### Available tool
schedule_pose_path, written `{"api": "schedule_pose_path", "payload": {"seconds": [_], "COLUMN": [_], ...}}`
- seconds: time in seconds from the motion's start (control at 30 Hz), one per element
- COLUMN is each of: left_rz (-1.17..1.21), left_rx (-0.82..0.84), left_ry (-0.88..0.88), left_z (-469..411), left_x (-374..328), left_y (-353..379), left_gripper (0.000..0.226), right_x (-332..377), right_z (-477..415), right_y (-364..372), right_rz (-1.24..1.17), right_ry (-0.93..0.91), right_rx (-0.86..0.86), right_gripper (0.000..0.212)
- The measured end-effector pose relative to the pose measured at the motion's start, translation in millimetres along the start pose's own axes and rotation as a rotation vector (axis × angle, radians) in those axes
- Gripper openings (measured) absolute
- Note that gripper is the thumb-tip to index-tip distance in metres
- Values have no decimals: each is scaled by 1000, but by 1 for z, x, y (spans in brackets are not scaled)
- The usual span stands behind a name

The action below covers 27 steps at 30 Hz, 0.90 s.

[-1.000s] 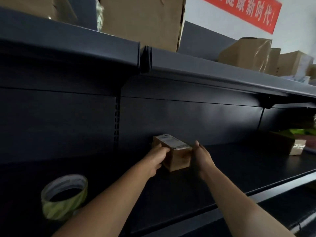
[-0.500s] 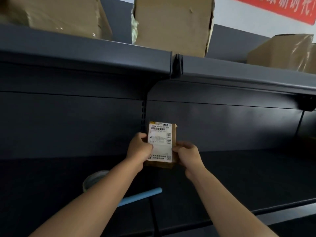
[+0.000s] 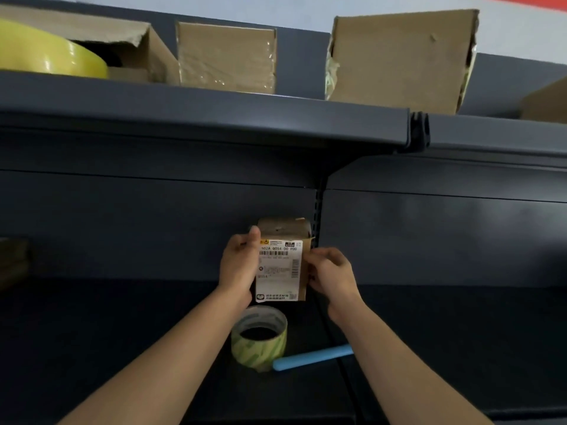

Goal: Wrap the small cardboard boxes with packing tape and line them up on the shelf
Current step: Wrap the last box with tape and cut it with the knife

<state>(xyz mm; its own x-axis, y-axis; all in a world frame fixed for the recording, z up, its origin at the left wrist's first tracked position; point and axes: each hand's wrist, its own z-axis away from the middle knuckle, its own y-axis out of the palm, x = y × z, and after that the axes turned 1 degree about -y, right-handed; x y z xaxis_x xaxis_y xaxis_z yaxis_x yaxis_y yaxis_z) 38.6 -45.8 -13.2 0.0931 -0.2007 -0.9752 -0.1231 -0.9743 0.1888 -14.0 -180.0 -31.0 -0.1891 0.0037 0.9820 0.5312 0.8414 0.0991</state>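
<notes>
Cardboard box upright, long axis vertical | your left hand and right hand clasp its sides | tape roll directly below on shelf

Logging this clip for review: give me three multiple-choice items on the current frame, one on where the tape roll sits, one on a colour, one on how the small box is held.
1. Where is the tape roll?
A. On the top shelf
B. On the lower shelf, below the held box
C. In the right hand

2. What colour is the stick-like tool beside the roll?
A. Red
B. Black
C. Light blue

3. How is the small box held?
A. Gripped by both hands, label facing the camera
B. Lying flat, untouched
C. In one hand only

Answers: 1 B, the roll stands on the dark lower shelf under the box. 2 C, its shaft is plainly light blue. 3 A, the left hand and right hand grip opposite sides, with the printed label visible.
</notes>
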Motion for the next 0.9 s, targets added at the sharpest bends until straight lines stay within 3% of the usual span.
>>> {"api": "schedule_pose_path", "payload": {"seconds": [0.27,0.5,0.73,0.9], "left_rz": [58,43,-266,-651], "left_rx": [-68,-155,-188,-152], "left_ry": [35,96,246,328], "left_z": [-9,-25,-41,-31], "left_x": [-2,-13,-21,-12], "left_y": [-28,-63,-97,-114], "left_gripper": [10,22,25,33], "right_x": [-4,2,18,19], "right_z": [0,10,26,26], "right_y": [26,55,86,88], "right_rz": [4,336,649,881], "right_ry": [-14,-156,-375,-499], "right_rx": [51,181,258,194], "right_gripper": [16,22,33,29]}}
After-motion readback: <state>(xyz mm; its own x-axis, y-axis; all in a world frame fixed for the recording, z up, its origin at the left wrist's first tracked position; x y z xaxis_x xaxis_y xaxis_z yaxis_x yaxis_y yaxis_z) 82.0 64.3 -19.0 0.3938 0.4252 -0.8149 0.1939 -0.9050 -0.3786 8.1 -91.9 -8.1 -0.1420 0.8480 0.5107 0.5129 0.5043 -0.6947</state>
